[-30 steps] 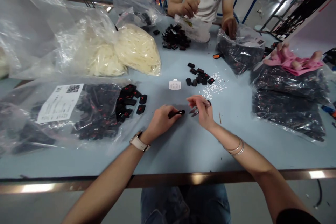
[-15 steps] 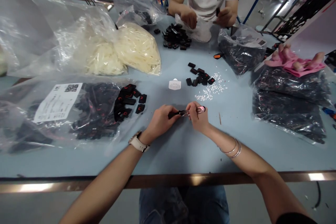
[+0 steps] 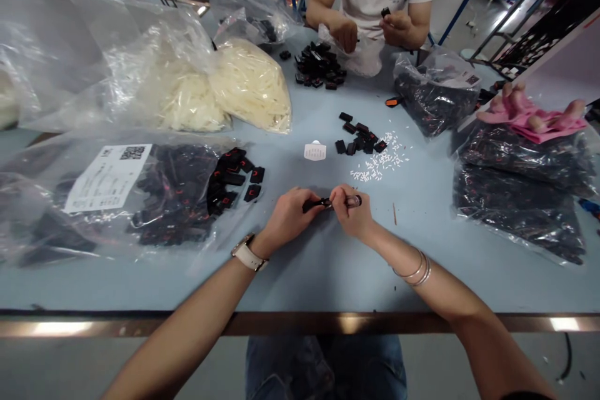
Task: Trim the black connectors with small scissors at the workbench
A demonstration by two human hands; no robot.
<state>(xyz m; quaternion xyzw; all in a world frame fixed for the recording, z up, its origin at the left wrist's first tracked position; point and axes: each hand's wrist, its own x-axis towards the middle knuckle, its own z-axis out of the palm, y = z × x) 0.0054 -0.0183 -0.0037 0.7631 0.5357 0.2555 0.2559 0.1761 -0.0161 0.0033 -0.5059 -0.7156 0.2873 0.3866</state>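
Observation:
My left hand (image 3: 291, 211) is closed, thumb and fingers pinching a small black plastic part (image 3: 313, 204) above the table. Wrapped in my right hand (image 3: 351, 215) is a small metal hand tool with a rounded loop end (image 3: 354, 201). Its tip meets the right end of the black part; my fingers hide most of the tool, so its exact kind cannot be told. Just beyond my hands lie a loose group of black plastic parts (image 3: 360, 137), a scatter of tiny white pieces (image 3: 375, 165) and a small white label card (image 3: 315, 151).
To the left lie a clear bag of black parts (image 3: 178, 194) and bags of cream-coloured pieces (image 3: 253, 87). Bagged black parts (image 3: 515, 200) with pink gloves (image 3: 539, 119) on top stand right. Across the table (image 3: 300, 287), a co-worker's hand (image 3: 398, 28) holds a black part.
My right hand has turned slightly, and the tool's loop end sits a little lower. My left hand keeps its pinch. The co-worker's hand with the black part has shifted and tilted it.

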